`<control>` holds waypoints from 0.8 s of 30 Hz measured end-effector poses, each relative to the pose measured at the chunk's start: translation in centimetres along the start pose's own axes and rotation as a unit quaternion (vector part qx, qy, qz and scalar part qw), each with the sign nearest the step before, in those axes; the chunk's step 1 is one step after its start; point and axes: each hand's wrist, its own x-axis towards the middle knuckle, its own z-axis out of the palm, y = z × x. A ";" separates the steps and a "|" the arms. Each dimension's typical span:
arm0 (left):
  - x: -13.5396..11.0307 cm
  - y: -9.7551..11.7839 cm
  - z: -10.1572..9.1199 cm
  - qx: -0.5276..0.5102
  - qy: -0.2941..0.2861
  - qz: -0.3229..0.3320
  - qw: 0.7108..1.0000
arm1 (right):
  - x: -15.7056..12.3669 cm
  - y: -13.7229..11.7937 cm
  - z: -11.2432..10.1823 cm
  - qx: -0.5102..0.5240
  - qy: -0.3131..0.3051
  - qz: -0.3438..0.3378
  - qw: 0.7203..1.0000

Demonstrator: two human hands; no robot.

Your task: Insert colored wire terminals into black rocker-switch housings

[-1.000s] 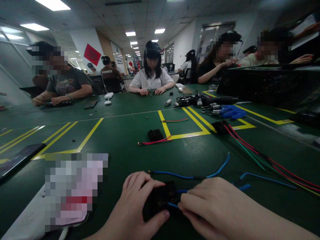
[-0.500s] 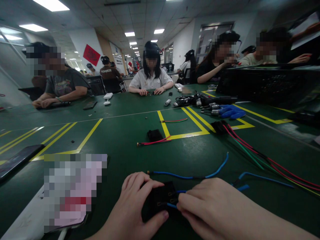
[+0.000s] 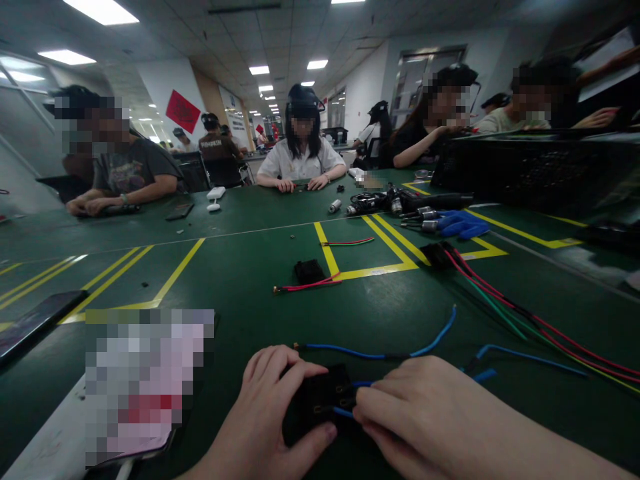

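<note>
One block held; shirt probably reads "PUMPKIN".

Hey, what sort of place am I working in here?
Likely an electrical assembly workshop or training room: several people sit at a green table marked with yellow tape, and loose blue wires and red wires lie on it.
</note>
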 end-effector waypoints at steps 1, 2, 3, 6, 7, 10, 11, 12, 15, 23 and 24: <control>0.0 0.0 0.0 -0.001 0.001 0.002 1.000 | 0.0 0.0 -0.1 -0.001 -0.001 -0.001 1.000; -0.1 0.0 0.0 -0.001 0.002 0.005 1.000 | -0.1 -0.1 -0.1 -0.001 -0.002 -0.003 1.000; -0.1 0.0 0.0 0.000 0.003 0.006 1.000 | -0.1 -0.1 -0.2 -0.002 -0.003 -0.001 1.000; 0.0 0.1 -0.1 0.006 0.001 0.004 1.000 | -0.2 -0.3 -0.3 -0.005 -0.005 -0.004 1.000; 0.1 0.2 -0.1 0.007 -0.001 0.004 1.000 | -0.2 -0.3 -0.3 -0.008 -0.006 -0.004 1.000; 0.2 0.4 -0.2 0.011 -0.003 -0.001 1.000 | -0.2 -0.4 -0.2 -0.011 -0.004 -0.008 1.000; 0.2 0.4 -0.3 0.013 -0.002 -0.003 1.000 | -0.2 -0.5 -0.2 -0.010 -0.003 -0.006 1.000; 0.2 0.3 -0.2 0.016 -0.002 -0.005 1.000 | -0.2 -0.5 -0.2 -0.009 0.000 -0.003 1.000; 0.0 0.0 0.0 0.023 0.007 0.006 1.000 | -0.2 -0.4 -0.2 -0.008 0.004 -0.001 1.000; -0.2 -0.6 0.5 0.019 0.017 0.023 0.999 | 0.0 -0.1 -0.3 0.014 -0.011 -0.005 1.000; -0.2 -0.6 0.5 0.019 0.017 0.022 0.999 | -0.1 -0.1 -0.3 0.015 -0.011 -0.006 1.000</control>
